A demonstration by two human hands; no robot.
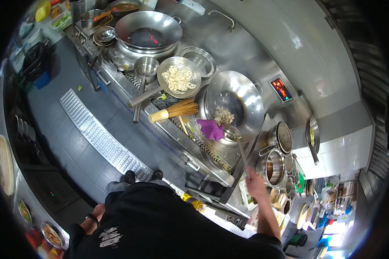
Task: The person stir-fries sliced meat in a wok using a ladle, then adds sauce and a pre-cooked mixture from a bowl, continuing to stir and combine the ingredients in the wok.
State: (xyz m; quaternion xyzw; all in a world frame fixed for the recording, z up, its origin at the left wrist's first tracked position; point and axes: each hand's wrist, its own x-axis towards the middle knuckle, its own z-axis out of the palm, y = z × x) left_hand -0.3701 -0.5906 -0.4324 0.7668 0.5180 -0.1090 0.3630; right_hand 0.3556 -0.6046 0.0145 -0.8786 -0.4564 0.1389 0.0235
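Note:
My right hand [257,187] grips the long handle of a metal ladle [233,133], whose bowl rests inside the near side of a steel wok [220,85]. Pale sliced food [223,115] lies in the wok, close to the ladle bowl. A purple cloth [211,129] drapes over the wok's near rim, with neither hand on it. Down beside my body, away from the stove, hangs my left hand [99,211]; its fingers are mostly hidden, so I cannot tell whether they hold anything.
A perforated strainer [164,69] with sliced lotus root [177,79] sits beside a bamboo wok brush [173,110]. Another large wok [123,29] stands farther left. Steel pots [274,168] crowd the right side. A wall spout [223,16] is behind the stove.

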